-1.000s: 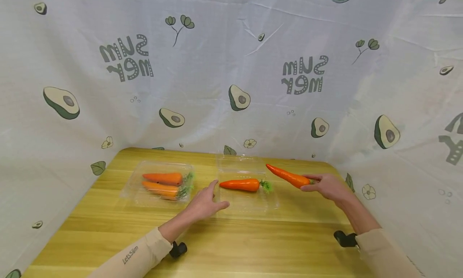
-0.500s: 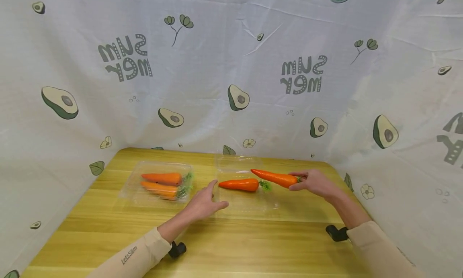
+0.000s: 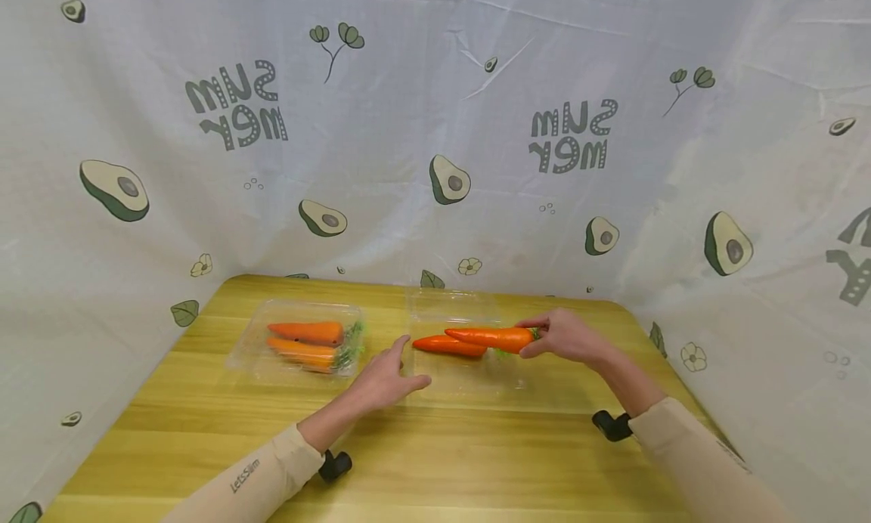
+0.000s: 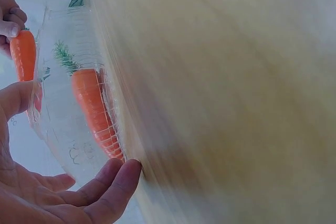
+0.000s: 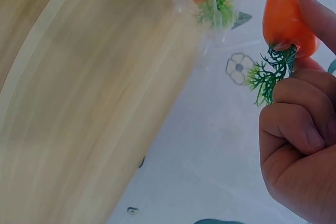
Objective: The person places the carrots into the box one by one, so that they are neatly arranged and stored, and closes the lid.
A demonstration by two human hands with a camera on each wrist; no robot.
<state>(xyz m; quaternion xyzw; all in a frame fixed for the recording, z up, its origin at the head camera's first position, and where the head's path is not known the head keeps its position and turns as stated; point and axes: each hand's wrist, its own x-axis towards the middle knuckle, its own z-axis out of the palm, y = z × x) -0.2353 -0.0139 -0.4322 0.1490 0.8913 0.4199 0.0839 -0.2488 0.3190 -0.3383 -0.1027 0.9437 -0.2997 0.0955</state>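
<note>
In the head view my right hand [image 3: 568,338] pinches an orange carrot [image 3: 490,338] by its leafy end, tip pointing left. It hangs above another carrot [image 3: 442,345], which lies in an opened clear plastic box [image 3: 469,379] and is partly hidden by the held one. Green leaves [image 5: 270,74] hang below the held carrot in the right wrist view, its thumb and index finger at the thick end. My left hand [image 3: 384,379] stays at the box's left side with thumb and fingers spread. In the left wrist view its fingertips [image 4: 128,169] are at the box's lower edge.
To the left, a second clear box [image 3: 261,372] contains two carrots [image 3: 306,332] with green tops. The opened lid [image 3: 452,304] lies toward the back. A printed curtain [image 3: 381,130] closes off the back and sides of the wooden table [image 3: 435,462].
My right hand has carried its carrot leftward, from right of the open box to over the carrot inside. My left hand has stayed in place.
</note>
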